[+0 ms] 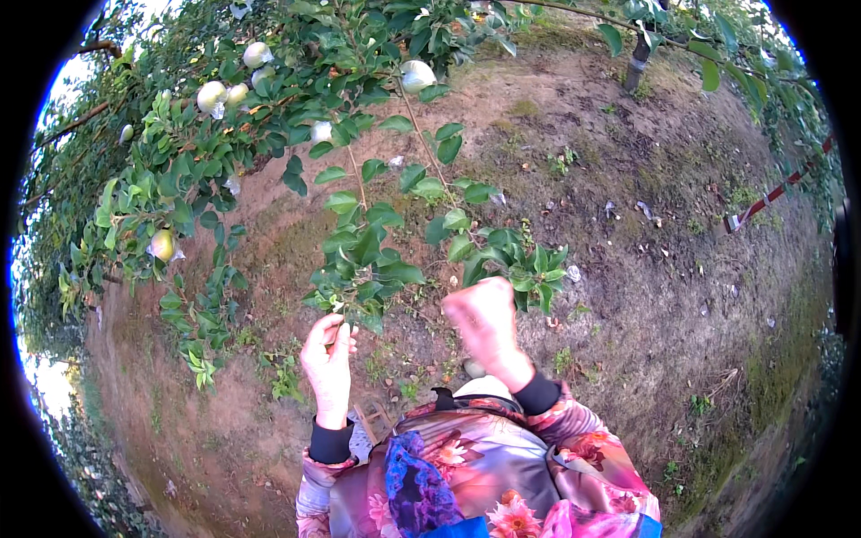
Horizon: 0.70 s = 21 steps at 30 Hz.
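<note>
My left hand (328, 359) is raised at the lower tip of a leafy apple shoot (363, 255). Its thumb and fingers are curled together against the lowest leaves, and what lies between them is too small to make out. To the right, my right hand (489, 327) is smeared by motion, so its fingers do not show clearly. It is just below a second leafy shoot (529, 269), and I cannot tell whether they touch. Both shoots hang from the branches above.
Pale green apples (212, 96) hang among the leaves at the upper left, one yellowish apple (163, 245) lower down. A tree trunk (638, 61) stands at the back right. A red-and-white striped strip (776, 193) slants at the right. Low weeds and litter dot the bare soil (628, 314).
</note>
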Available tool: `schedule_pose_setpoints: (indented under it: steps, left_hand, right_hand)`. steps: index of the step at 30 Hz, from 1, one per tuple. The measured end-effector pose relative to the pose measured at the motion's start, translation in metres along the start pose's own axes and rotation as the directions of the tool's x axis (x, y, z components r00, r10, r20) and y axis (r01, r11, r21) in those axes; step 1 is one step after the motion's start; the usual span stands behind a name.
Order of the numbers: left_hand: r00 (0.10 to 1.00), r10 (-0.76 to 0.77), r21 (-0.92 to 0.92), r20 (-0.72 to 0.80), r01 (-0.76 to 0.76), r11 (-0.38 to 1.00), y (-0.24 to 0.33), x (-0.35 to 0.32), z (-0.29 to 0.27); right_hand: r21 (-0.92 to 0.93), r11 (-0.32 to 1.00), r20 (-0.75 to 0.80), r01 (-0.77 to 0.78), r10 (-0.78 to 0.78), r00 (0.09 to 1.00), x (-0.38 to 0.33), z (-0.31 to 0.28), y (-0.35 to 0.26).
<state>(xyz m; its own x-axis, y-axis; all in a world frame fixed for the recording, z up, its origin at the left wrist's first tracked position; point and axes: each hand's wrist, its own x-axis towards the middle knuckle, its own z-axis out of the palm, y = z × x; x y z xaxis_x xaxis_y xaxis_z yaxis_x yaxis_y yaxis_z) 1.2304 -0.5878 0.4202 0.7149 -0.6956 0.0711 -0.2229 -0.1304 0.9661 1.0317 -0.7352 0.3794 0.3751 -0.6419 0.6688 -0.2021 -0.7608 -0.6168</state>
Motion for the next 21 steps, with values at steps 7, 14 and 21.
schedule_pose_setpoints:
  steps: [7, 14, 21]
  left_hand:
    - [0.997, -0.051, -0.084, -0.052, 0.047, 0.995, -0.019, -0.007, -0.002]
    - [0.986, -0.060, -0.051, 0.158, 0.069, 0.996, -0.070, -0.036, 0.037]
    - [0.782, 0.212, 0.365, 0.586, -0.488, 0.792, -0.013, -0.023, 0.091]
  right_hand:
    - [-0.552, 0.728, -0.125, -0.406, 0.409, 0.904, -0.032, -0.078, 0.112]
    - [0.271, 0.536, 0.297, -0.799, 0.744, 0.599, -0.080, -0.044, 0.130]
    - [0.359, 0.502, 0.477, -0.787, 0.626, 0.617, -0.058, -0.023, 0.051]
